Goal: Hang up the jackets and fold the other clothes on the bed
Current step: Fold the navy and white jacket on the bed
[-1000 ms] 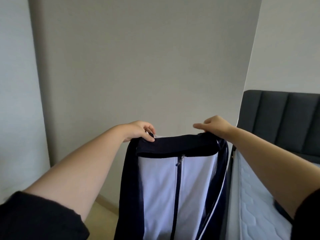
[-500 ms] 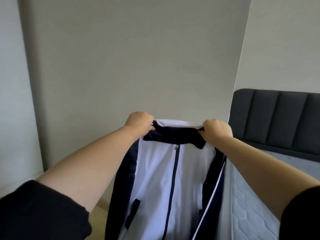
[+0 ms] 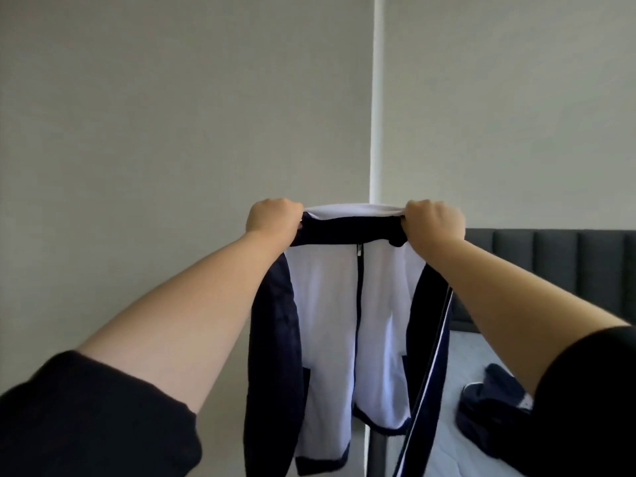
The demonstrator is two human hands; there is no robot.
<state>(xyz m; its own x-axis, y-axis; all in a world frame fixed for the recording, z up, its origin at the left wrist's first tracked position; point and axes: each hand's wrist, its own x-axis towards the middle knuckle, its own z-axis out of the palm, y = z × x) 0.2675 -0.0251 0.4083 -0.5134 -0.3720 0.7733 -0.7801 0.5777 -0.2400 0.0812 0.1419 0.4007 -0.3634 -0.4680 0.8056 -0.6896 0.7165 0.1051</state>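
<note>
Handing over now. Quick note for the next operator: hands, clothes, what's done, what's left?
Left hand grips one end of the collar of the white-and-navy jacket, right hand the other.
It hangs in the air between them, beside the mattress.
Dark clothes lie heaped on the mattress.
Done: jacket picked up.
Left: hang it (no hanger in view); fold the heap.

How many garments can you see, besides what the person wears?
2: a white and navy jacket gripped at the collar by the left hand and right hand; a dark heap on the mattress, partly behind an arm, possibly several pieces.
</note>
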